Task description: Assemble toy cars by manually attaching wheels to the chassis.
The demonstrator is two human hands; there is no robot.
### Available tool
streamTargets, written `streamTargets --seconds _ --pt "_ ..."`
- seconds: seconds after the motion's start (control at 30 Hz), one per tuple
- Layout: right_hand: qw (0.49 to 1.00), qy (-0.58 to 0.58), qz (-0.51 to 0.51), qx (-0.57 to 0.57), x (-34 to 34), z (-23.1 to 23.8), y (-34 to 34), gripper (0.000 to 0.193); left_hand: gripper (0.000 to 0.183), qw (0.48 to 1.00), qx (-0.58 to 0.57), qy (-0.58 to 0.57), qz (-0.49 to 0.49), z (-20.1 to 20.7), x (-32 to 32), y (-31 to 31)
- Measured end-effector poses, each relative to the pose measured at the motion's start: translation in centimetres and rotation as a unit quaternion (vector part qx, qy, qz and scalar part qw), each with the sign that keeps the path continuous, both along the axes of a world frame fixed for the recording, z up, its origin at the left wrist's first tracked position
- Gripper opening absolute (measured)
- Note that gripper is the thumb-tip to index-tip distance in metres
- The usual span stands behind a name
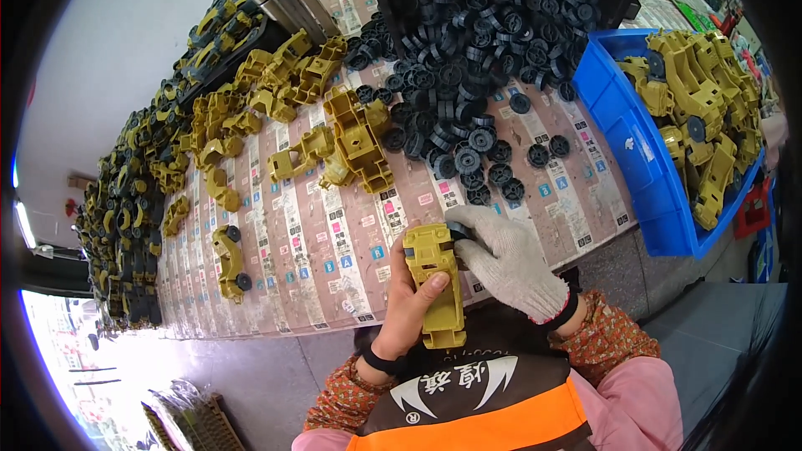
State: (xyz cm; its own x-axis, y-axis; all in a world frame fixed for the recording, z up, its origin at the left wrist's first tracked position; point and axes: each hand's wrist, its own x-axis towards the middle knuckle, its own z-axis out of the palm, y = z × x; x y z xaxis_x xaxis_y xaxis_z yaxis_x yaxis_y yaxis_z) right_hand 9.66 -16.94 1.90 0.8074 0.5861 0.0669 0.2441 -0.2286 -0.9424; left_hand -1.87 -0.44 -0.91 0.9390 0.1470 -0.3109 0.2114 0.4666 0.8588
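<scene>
Just off the table's front edge, my bare left hand (407, 305) is closed round a yellow plastic toy car body (440, 305), its thumb lying across the underside. On my right hand (508, 263) is a light grey knitted glove. Its thumb and fingers pinch a black toy wheel (457, 231) against the upper right side of the car body. Part of that wheel is hidden by the gloved fingers. Farther up the table, a heap of loose black wheels (451, 75) spills toward me. Several bare yellow bodies (359, 142) lie left of the heap.
A blue bin (639, 175) at the right holds yellow bodies, some with wheels. Car bodies with wheels are piled along the left edge (125, 209). One yellow body (227, 263) with black wheels lies apart at the table's left front. A dark box (384, 0) stands behind the wheels.
</scene>
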Motion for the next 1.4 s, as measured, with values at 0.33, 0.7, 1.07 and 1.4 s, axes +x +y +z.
streamTargets --seconds 0.33,0.7,1.07,1.4 --pt "0.989 -0.119 -0.046 -0.071 -2.7 -0.1 -0.7 0.035 0.093 0.978 0.184 -0.082 -0.054 -1.0 0.3 -1.0" --pt "0.99 -0.112 0.017 -0.089 2.8 -0.5 -3.1 0.019 0.092 0.979 0.164 -0.055 -0.105 -1.3 1.2 -0.4" --pt "0.928 -0.308 -0.097 -0.186 5.4 -1.1 -4.1 0.014 0.049 0.99 -0.081 0.033 0.111 -1.1 1.0 1.0" --pt "1.0 0.002 0.018 -0.024 -3.8 0.0 -0.9 0.032 0.044 0.982 -0.04 -0.013 0.182 -0.7 0.9 0.2"
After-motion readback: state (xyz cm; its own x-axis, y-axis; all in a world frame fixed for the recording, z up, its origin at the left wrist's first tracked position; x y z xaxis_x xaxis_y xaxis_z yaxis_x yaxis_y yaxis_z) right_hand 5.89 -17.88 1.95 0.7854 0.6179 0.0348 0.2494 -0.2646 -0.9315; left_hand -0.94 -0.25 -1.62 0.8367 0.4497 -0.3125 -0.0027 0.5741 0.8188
